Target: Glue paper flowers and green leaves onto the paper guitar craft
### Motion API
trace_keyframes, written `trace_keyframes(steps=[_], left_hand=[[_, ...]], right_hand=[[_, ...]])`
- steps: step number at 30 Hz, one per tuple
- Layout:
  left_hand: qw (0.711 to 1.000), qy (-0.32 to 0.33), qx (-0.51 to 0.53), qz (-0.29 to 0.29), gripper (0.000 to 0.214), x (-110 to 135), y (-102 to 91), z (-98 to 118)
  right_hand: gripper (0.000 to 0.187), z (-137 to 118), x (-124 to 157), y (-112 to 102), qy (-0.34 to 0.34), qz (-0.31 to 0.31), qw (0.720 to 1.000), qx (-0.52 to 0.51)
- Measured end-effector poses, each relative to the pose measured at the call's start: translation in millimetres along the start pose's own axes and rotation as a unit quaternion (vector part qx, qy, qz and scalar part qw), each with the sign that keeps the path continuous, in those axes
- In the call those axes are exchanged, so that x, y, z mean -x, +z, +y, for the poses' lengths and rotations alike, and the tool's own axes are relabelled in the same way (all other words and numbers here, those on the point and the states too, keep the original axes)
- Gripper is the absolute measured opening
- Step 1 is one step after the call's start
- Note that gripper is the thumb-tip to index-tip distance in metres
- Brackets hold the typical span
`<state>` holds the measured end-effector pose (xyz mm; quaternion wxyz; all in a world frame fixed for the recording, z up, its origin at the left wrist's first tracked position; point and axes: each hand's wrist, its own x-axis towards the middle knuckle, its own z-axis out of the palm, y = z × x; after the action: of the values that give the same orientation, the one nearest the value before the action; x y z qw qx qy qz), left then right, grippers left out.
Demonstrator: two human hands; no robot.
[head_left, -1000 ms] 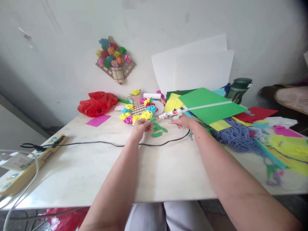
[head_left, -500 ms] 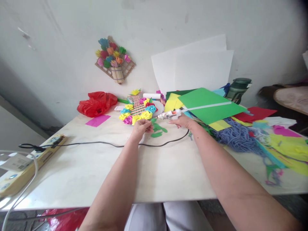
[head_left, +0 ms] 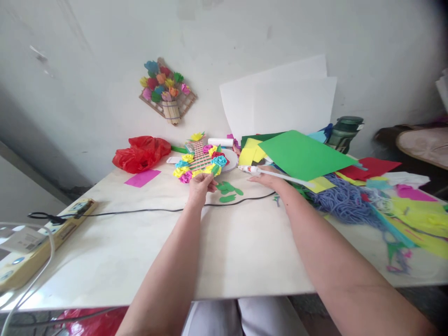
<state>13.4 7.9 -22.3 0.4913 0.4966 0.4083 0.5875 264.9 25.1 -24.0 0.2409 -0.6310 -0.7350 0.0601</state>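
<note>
Pinched between the fingertips of my left hand (head_left: 203,183) is a small green paper leaf (head_left: 214,170). It is at the lower edge of a woven stick lattice (head_left: 201,156) ringed with yellow, pink, blue and red paper flowers (head_left: 219,161); whether they touch I cannot tell. To the right, low over the table, my right hand (head_left: 268,178) is closed on a white hot glue gun (head_left: 250,169), with a long glue stick (head_left: 287,177) out of its back. Several loose green paper leaves (head_left: 227,189) lie between my hands.
A black cord (head_left: 140,211) crosses the table from a power strip (head_left: 49,242) at left. Green card (head_left: 304,156), blue yarn (head_left: 341,200) and a dark bottle (head_left: 346,133) crowd the right side. A red plastic bag (head_left: 142,154) lies at back left.
My left hand has raised the leaf toward the flowered lattice, away from the nozzle. My right hand has turned the glue gun, so its glue stick now slopes down to the right.
</note>
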Motion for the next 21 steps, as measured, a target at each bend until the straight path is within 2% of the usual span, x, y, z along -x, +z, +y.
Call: trace_keyframes(steps=[3,6,12,17,19,21], left_hand=[[1.0,0.005,0.001,-0.001,0.037,0.0,0.0,1.1],[1.0,0.006,0.011,0.002,0.035,-0.4,-0.4,1.6],[1.0,0.014,0.021,0.0,0.03,-0.6,0.3,1.1],[0.999,0.034,0.015,0.027,0.03,-3.3,3.1,-0.9],[0.999,0.033,0.017,0.035,0.029,-3.6,5.1,-1.3],[0.999,0.023,0.02,0.038,0.028,-2.8,7.9,-1.1]], right_hand=[[0.046,0.0,0.6,1.5,-0.002,-0.006,0.991,0.136],[0.048,-4.1,0.5,2.1,-0.002,-0.046,0.981,0.187],[0.042,-9.2,0.2,2.9,-0.042,-0.077,0.975,0.205],[0.041,-7.2,-0.4,-3.9,-0.068,-0.095,0.975,0.189],[0.041,-7.8,-0.5,-9.7,-0.067,-0.088,0.976,0.186],[0.041,-12.4,-0.3,-15.5,-0.068,-0.051,0.978,0.192]])
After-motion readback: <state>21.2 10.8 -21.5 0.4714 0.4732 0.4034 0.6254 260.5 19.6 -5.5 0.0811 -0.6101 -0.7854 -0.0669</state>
